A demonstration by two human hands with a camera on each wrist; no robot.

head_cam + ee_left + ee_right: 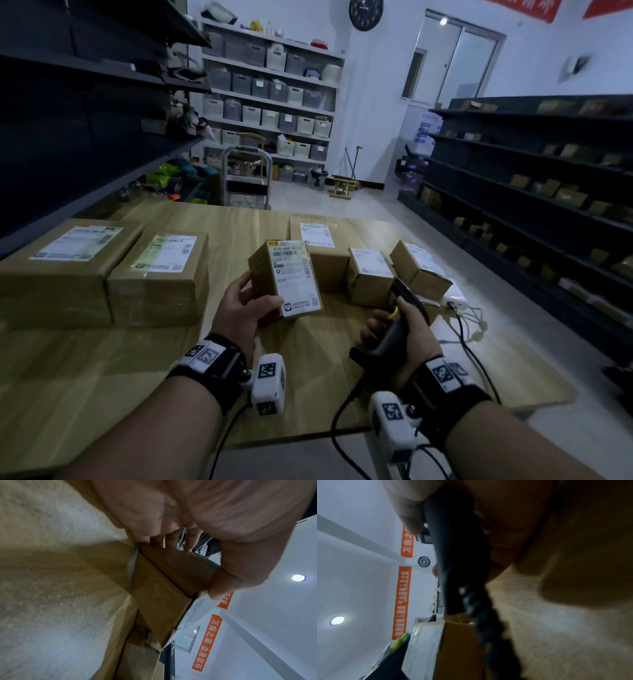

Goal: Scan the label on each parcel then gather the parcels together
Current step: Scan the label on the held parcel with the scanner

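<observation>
Left hand (241, 313) at lower centre of the head view, gripping a small parcel (284, 279): thumb on the white label (297, 277), fingers curled round the far side. Parcel raised and tilted, label facing up toward the camera. Same grip in the left wrist view, hand (197, 513) at the top, thumb tip pressed on the parcel (159, 588) edge, fingers behind the cardboard.

Right hand (399, 337) just right of it, clenched round the handle of a black scanner (399, 315), yellow trigger under the forefinger, scanner head pointing up and away toward the back of the table. Cable from the handle running down off the lower edge. Blurred in the right wrist view, scanner (457, 561) a dark bar through the middle, hand (505, 520) wrapped round it at the top.

Wooden table (102, 377) across the lower half. Two big parcels side by side and touching at centre left: one (58, 270), the other (159, 277). Behind the raised parcel, a flat parcel (317, 240); right of it two small ones, the nearer (370, 275) and the farther, tilted (419, 269). White device (455, 299) with cables at the right table edge. Dark shelves (548, 178) at right.
</observation>
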